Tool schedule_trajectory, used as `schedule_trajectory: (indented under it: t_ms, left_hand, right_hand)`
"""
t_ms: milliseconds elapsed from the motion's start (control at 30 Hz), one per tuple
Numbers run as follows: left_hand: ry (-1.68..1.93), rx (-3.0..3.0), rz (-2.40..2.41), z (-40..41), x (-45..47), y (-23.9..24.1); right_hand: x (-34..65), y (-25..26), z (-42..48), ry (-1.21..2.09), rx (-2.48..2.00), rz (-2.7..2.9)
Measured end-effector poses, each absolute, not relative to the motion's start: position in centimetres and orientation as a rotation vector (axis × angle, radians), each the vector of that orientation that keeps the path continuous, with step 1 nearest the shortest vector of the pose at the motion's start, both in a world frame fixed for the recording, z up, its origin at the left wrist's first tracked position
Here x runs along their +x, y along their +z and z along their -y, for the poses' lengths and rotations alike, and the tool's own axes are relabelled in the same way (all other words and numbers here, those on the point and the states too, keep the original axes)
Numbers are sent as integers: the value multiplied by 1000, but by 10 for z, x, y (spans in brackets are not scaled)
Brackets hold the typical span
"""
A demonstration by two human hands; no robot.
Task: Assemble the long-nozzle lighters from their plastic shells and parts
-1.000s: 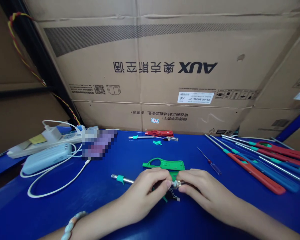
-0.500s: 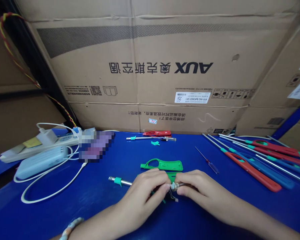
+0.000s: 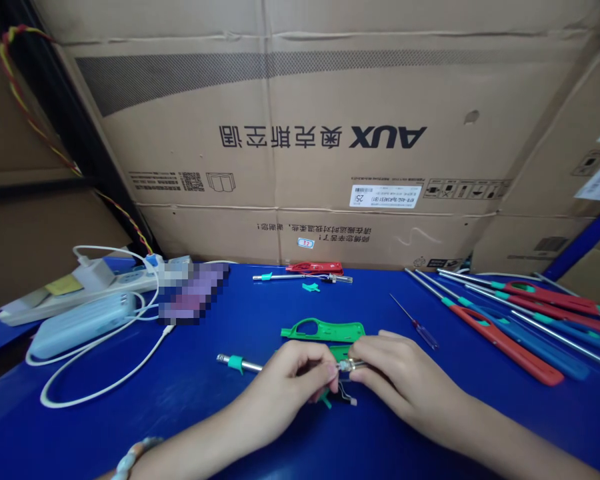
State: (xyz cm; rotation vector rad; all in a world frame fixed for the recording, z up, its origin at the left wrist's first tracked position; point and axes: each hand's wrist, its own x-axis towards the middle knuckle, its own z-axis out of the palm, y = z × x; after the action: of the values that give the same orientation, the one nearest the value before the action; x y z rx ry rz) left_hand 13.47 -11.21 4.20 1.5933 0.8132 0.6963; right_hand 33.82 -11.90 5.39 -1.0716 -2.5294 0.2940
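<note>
My left hand [image 3: 293, 373] and my right hand [image 3: 393, 370] meet over the blue table [image 3: 205, 393], both pinched on a small clear-and-metal part [image 3: 347, 365] of a lighter's inner works. A metal tube with a teal collar [image 3: 237, 362] sticks out to the left from under my left hand. A small green piece [image 3: 325, 399] and a thin wire end [image 3: 351, 400] show below the fingers. A green plastic lighter shell half [image 3: 324, 329] lies just beyond the hands.
Several long red and blue lighters [image 3: 510, 320] lie at the right, with a small screwdriver [image 3: 414, 321] nearer. A red lighter shell and tube [image 3: 307, 271] lie at the back. A power strip, power bank [image 3: 80, 321] and white cable are at the left. Cardboard boxes [image 3: 300, 133] wall the back.
The hands have stayed together on the part, with only small finger shifts. The view moved slightly between the first frame and the later ones.
</note>
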Motion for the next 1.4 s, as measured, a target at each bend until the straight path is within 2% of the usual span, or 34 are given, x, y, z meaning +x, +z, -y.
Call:
schedule_trajectory:
  t_ms: [167,400,633,867,1100,1400]
  left_hand:
    - [658,1452,-767,109,136,41]
    - [665,1536,-782,111,137,40]
    - [1034,1788,-885,105,130,44]
    - [1144,1888,-944,95,126,45]
    - [988,2039,-1020,81,124,43]
    - [555,2776,-1009,55,152,52]
  right_hand:
    - [340,50,118,211,-1058,2536]
    - [341,49,112,345,-1191,2375]
    - [351,45,96,530,-1256,2179]
    - [355,43,88,583,-1244,2086]
    - [357,45,85,614,-1305,2051]
    - [364,47,81,539,-1299,2014]
